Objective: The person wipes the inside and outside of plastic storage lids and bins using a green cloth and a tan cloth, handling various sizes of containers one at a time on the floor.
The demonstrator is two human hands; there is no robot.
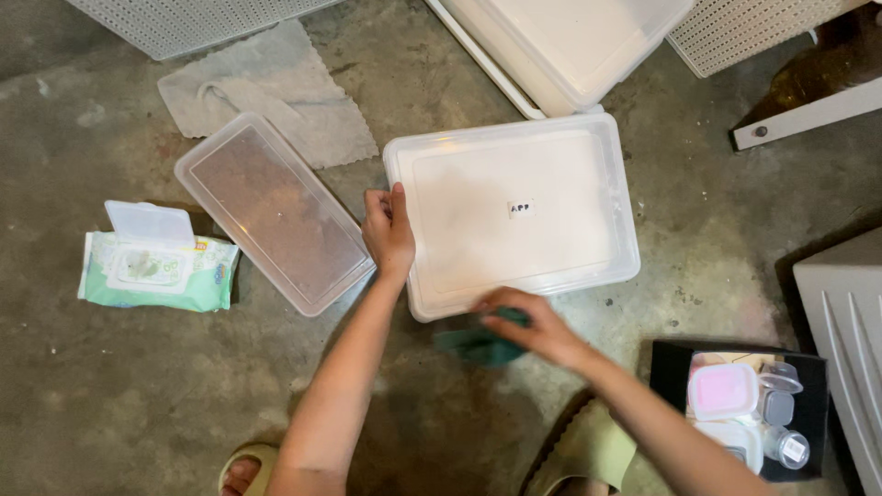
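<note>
A large white plastic container lid (514, 207) with a small label lies flat on the concrete floor. My left hand (388, 230) grips its left edge, thumb on top. My right hand (533, 323) is at the lid's near edge, closed on a dark green cloth (482, 344) that rests partly on the floor. A clear plastic lid (274, 211) lies just left of my left hand.
A pack of wet wipes (156, 266) with its flap open lies at left. A grey rag (276, 92) is behind the clear lid. A white bin (560, 41) stands at the back. A black tray (735, 404) of small containers sits at lower right.
</note>
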